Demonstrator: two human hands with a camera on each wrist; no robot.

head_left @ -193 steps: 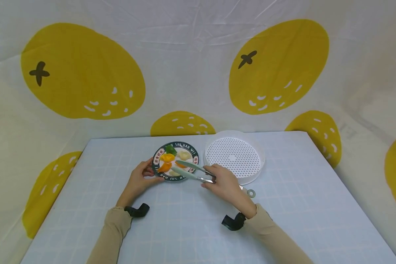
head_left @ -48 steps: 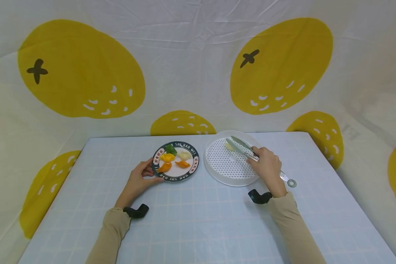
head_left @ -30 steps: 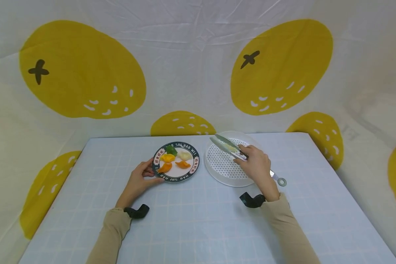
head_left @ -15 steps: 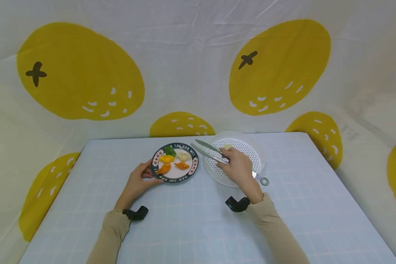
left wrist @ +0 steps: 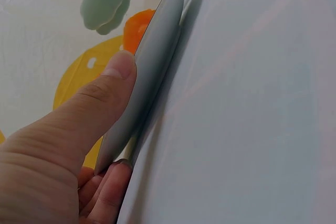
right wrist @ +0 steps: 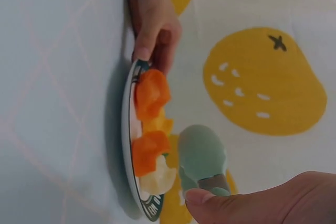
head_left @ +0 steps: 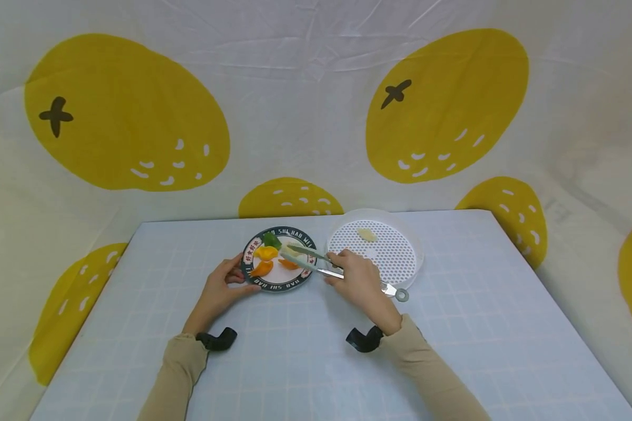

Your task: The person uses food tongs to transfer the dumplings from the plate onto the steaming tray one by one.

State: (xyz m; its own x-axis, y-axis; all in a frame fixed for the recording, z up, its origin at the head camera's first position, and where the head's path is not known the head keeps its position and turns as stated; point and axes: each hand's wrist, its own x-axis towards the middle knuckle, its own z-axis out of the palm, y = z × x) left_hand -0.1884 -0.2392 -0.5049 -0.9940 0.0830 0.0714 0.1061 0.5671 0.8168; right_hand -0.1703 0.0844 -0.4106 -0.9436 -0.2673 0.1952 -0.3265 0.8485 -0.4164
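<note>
My left hand (head_left: 223, 290) grips the left rim of a round plate (head_left: 278, 287) with a dark lettered border, thumb on the near edge and fingers curled at its side. Several dumpling-shaped pieces lie on it: a green one (head_left: 271, 240), a yellow one (head_left: 266, 253), two orange ones, among them one at the lower left (head_left: 262, 268), and a pale one (right wrist: 159, 177). My right hand (head_left: 359, 282) holds tongs (head_left: 326, 272) with pale green tips. The tips are spread above the plate at the pale piece, which they partly cover in the head view.
Right of the plate stands a white round steamer tray (head_left: 342, 279) with a perforated base. One pale dumpling (head_left: 367, 235) lies in its far part. The table (head_left: 295, 362) has a light checked cloth and meets a fruit-patterned backdrop (head_left: 300, 134) at its far edge.
A pale dumpling has gone from the plate to the steamer tray, where the tongs released it. My right hand has since swung left over the plate. The left hand has stayed at the rim.
</note>
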